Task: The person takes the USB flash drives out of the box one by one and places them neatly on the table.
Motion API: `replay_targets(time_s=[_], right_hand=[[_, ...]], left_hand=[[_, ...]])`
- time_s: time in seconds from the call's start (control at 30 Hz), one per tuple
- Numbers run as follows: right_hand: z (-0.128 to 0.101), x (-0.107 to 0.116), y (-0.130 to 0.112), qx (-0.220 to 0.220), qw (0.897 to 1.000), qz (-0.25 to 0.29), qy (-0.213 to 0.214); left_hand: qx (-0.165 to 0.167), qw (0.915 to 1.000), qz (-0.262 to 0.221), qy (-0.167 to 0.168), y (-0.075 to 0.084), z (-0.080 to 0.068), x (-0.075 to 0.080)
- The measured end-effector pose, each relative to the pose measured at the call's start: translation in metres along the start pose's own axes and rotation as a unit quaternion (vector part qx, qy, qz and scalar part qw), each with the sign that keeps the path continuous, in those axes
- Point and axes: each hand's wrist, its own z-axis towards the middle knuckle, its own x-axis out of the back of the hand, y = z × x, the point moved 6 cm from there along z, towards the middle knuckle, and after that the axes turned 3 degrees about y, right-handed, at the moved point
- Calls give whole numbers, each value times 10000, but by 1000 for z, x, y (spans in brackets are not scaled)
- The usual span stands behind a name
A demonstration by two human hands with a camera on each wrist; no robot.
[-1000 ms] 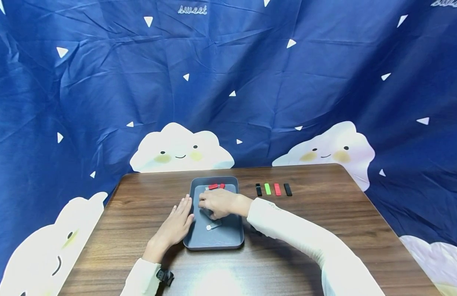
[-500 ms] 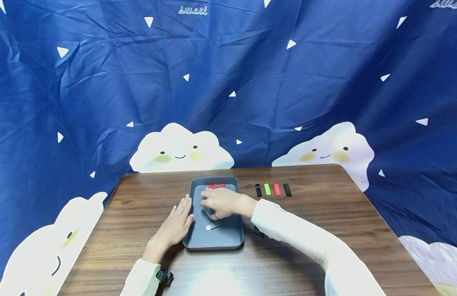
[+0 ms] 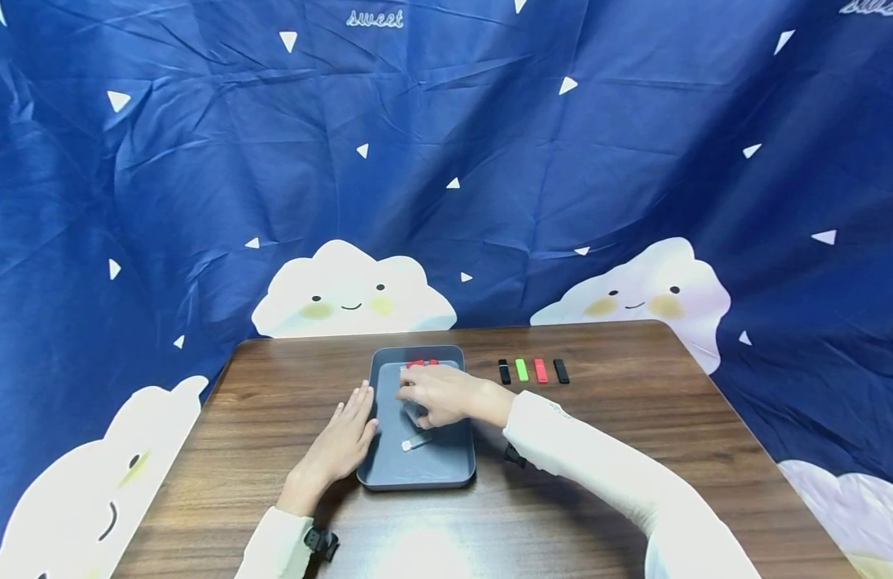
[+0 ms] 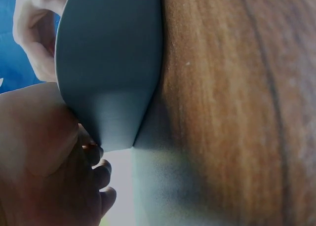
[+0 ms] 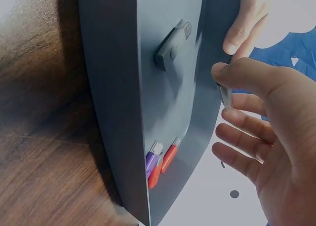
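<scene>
My right hand (image 3: 446, 396) is over the grey tray (image 3: 439, 470). Its thumb and fingertips pinch a small USB flash drive (image 5: 225, 96) with a metal-looking end, partly hidden by the thumb. Below that hand, a grey swivel USB flash drive (image 5: 172, 47) lies on the tray floor. Red USB flash drives (image 5: 170, 156) and a purple one (image 5: 151, 162) lie together at the tray's far end. My left hand (image 3: 342, 438) rests with straight fingers along the tray's left rim, holding nothing.
Right of the tray, a row of sticks stands on the wooden table (image 3: 620, 402): a black one (image 3: 504, 371), a green one (image 3: 522, 370), a red one (image 3: 540, 371) and another black one (image 3: 561, 371). A blue cloud-print curtain (image 3: 489, 161) hangs behind the table.
My right hand has shifted slightly to the right above the tray, still pinching the flash drive. The left hand stays at the tray's left rim.
</scene>
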Motion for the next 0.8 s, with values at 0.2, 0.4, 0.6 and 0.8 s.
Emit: replay_targets(time_s=[0.2, 0.4, 0.6, 0.8], right_hand=[[-5, 0, 3, -104, 9999, 12, 85], [-12, 1, 7, -277, 9995, 112, 84], [-18, 6, 11, -324, 9990, 172, 266], [-24, 9, 17, -323, 9980, 187, 504]], left_hand=[[22, 10000, 8, -14, 0, 0, 0], [10, 10000, -5, 8, 0, 0, 0], [132, 9998, -4, -148, -2, 2, -2], [127, 9999, -54, -98, -1, 2, -2]])
